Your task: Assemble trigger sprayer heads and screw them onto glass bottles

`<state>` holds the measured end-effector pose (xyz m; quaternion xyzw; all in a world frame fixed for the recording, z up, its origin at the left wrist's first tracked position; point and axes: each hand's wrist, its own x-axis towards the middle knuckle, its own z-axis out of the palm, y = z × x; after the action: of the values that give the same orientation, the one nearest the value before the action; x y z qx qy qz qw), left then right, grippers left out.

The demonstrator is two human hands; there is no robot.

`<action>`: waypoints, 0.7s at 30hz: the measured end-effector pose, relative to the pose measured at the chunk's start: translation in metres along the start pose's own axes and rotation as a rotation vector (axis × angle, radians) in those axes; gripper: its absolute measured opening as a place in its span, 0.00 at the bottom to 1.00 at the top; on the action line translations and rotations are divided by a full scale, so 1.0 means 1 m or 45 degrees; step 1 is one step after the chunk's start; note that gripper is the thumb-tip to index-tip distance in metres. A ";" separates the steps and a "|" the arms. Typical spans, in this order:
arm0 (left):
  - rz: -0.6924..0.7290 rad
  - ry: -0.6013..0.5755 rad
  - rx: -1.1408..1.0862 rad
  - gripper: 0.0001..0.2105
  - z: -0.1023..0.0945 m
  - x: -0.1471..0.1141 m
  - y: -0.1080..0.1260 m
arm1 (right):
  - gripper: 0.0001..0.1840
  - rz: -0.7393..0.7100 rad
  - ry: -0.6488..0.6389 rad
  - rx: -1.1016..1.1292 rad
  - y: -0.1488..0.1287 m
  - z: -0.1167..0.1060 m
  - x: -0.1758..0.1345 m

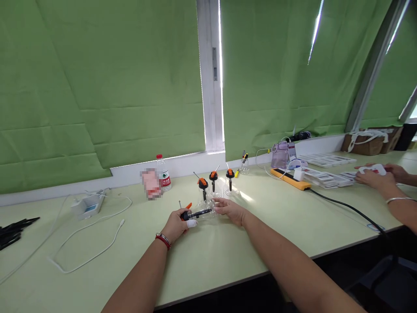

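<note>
Low over the table lies a clear conical bottle (pixel 209 213), tilted on its side, with a black tube (pixel 200 214) inside it. My left hand (pixel 177 224), one finger wrapped in white, is closed around its black-and-orange cap (pixel 185 214). At the wide end, the fingers of my right hand (pixel 230 210) grip the clear base. Just beyond my hands stand three similar clear bottles with black-and-orange tops: a near one (pixel 203 184), a middle one (pixel 213 176) and a right one (pixel 230 174). Thin metal rods stick up from their tops.
A water bottle (pixel 164 174) stands near the wall. White cables (pixel 97 252) and black strips (pixel 16 230) lie left. Right are an orange power strip (pixel 289 179), a purple jug (pixel 280 154) and white trays (pixel 325 160). Another person's hands (pixel 374 178) hold a white item.
</note>
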<state>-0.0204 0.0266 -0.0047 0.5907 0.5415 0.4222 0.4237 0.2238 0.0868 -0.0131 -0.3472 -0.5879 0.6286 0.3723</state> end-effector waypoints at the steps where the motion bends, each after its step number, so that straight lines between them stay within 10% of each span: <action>1: 0.004 -0.002 0.003 0.27 -0.001 0.000 0.000 | 0.29 0.021 0.046 -0.028 -0.001 0.003 0.002; 10: 0.013 0.019 -0.052 0.28 -0.006 -0.001 0.004 | 0.32 0.134 0.222 -0.179 -0.003 0.022 0.015; 21: 0.016 0.000 -0.011 0.27 -0.004 -0.004 0.008 | 0.36 -0.136 -0.178 0.183 -0.001 0.011 -0.009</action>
<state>-0.0225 0.0222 0.0038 0.5922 0.5359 0.4274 0.4235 0.2186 0.0736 -0.0116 -0.2431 -0.5835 0.6712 0.3871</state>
